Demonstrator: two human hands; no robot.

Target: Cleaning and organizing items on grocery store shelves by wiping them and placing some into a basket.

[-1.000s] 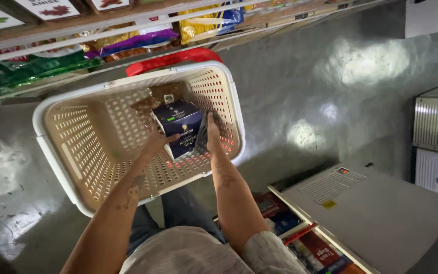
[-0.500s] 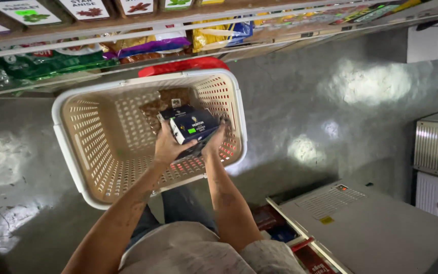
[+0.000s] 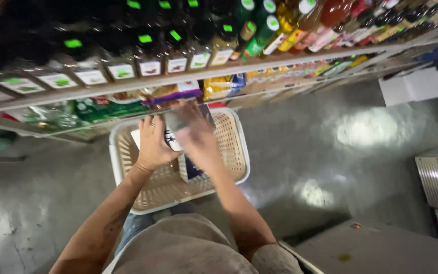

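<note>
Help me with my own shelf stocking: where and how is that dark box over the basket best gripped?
Probably by its two long side faces, one hand from each side. The dark box stands roughly upright above the pale basket, and the left hand and right hand already flank it that way. Its flat opposite sides suit a two-sided clasp; the picture is blurred, so finer detail cannot be told.

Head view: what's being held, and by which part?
A dark blue and white box, held above the basket: left hand on its left side, right hand, blurred, across its front and right side.
</note>
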